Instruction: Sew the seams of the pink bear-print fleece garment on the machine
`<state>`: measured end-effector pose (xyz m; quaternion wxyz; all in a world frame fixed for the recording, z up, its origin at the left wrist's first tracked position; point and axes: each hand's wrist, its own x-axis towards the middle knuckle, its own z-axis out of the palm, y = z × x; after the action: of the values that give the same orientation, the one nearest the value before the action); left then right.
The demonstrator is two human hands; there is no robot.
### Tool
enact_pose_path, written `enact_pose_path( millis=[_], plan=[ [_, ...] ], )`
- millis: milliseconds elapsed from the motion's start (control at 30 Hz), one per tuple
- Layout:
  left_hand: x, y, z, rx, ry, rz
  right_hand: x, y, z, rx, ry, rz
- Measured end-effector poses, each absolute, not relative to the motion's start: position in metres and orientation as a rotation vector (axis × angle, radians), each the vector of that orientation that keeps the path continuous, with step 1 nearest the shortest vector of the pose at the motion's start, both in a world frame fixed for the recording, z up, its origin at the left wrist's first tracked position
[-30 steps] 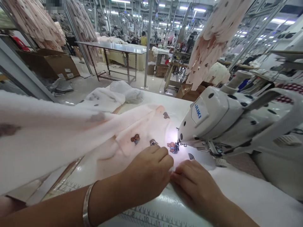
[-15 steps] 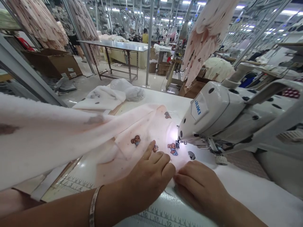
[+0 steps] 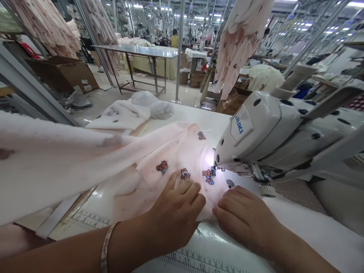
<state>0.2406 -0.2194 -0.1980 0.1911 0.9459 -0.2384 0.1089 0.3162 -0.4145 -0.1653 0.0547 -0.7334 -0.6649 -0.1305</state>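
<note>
Since a second ago, both hands have slid slightly toward the needle, and the left hand's (image 3: 178,210) fingers have loosened from a tight curl to lie flatter on the pink fabric (image 3: 170,167).

At upper left an open cardboard box (image 3: 64,74) sits on the floor; what it contains cannot be made out from here. More brown boxes (image 3: 196,79) stand in the upper middle, too far off to count surely.

One sewing machine (image 3: 273,136) fills the right of the frame. Five small bear prints show on the lit cloth near its needle. One bracelet (image 3: 105,248) circles the left wrist at lower left.

The left hand lies knuckles up, fingers bent, pressing the fabric's near edge at lower center. The right hand (image 3: 244,218), just beside it, is loosely curled with its fingertips pinching the same edge. The fabric lies on the white table (image 3: 298,223) at center frame, trailing off to the left.
</note>
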Motion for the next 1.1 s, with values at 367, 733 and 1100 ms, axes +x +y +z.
enact_pose_path(
  millis=[367,733,1100],
  plan=[
    [0.256,-0.219,-0.178,2.746,-0.574,0.259,0.309,-0.418,-0.17,-2.336,-1.832,-0.015],
    [0.265,-0.215,-0.186,2.787,-0.592,0.278,0.305,-0.419,-0.171,-2.259,-1.758,-0.022],
    [0.293,-0.212,-0.185,2.672,-0.691,0.318,0.31,-0.419,-0.167,-2.243,-1.634,0.052]
  ],
)
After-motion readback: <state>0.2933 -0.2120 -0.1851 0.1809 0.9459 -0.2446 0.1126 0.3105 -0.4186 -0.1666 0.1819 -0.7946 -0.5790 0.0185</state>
